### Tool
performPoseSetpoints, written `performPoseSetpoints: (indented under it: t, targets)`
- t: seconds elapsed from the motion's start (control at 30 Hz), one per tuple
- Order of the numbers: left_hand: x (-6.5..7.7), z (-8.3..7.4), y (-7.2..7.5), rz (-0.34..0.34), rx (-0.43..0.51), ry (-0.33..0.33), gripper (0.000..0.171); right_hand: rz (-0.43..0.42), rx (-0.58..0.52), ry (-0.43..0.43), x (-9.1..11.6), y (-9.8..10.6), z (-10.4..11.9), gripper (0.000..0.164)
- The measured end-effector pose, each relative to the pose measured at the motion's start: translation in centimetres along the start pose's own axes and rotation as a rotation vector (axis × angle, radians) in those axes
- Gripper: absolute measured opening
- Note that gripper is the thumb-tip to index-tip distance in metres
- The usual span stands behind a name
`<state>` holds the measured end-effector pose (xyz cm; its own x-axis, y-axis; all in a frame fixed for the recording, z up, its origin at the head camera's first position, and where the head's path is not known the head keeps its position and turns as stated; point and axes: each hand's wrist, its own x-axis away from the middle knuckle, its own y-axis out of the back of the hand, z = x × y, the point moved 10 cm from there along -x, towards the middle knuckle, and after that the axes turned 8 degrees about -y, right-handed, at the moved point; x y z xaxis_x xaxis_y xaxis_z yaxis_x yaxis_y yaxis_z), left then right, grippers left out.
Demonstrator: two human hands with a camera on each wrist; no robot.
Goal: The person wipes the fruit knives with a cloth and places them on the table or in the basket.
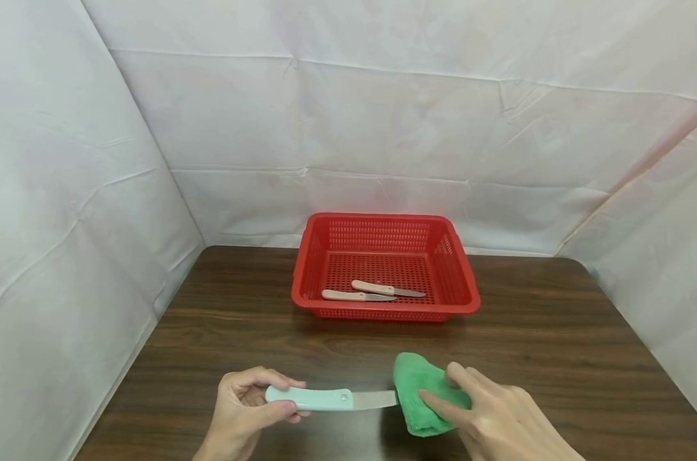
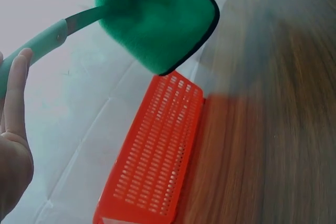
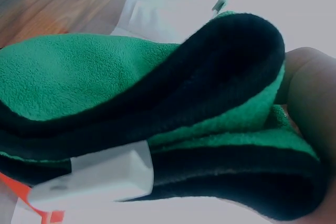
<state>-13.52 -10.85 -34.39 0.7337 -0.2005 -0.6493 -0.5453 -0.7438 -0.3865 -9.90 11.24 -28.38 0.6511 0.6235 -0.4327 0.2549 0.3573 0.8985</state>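
Observation:
My left hand [image 1: 247,410] grips the mint-green handle of a knife [image 1: 313,399], with the blade pointing right. Around the blade's tip end is a folded green cloth [image 1: 425,394], which my right hand [image 1: 492,410] pinches between thumb and fingers. The front part of the blade is hidden by the cloth. In the left wrist view, the blade [image 2: 84,19] runs into the cloth [image 2: 157,19], whose edge has dark trim. The cloth [image 3: 89,72] fills much of the right wrist view, its layers folded over and a white tag [image 3: 113,169] on its trimmed edge.
A red plastic basket [image 1: 385,308] with perforated walls stands farther back on the dark wood table [image 1: 227,320]. In it lie two small knives with pale handles, one knife [image 1: 377,288] behind the other knife [image 1: 348,296]. White sheeting [image 1: 383,128] hangs behind and at both sides.

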Motion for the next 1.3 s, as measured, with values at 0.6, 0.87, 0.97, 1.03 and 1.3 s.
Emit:
performPoseSetpoints:
  t: [0.6,0.87,0.97,1.03,1.3]
  targets:
    - [-0.2,-0.9,-0.1,0.042,-0.031,-0.053,0.039,-0.005,0.005,-0.072,-0.1,1.1,-0.5,0.049]
    - [-0.4,-0.1,-0.1,0.028,-0.091,-0.021,0.038,0.018,0.015,-0.122,-0.9,1.5,-0.3,0.051]
    - [-0.5,0.3,-0.4,0.027,-0.123,-0.009,0.037,-0.022,-0.022,-0.064,-1.4,1.7,0.5,0.049]
    - [-0.7,0.7,-0.7,0.024,-0.136,-0.003,0.036,-0.046,-0.046,-0.014,-1.8,1.7,1.1,0.047]
    - [-1.0,1.2,-1.3,0.017,-0.115,-0.008,0.035,-0.035,-0.070,0.038,-2.5,0.9,2.2,0.047]
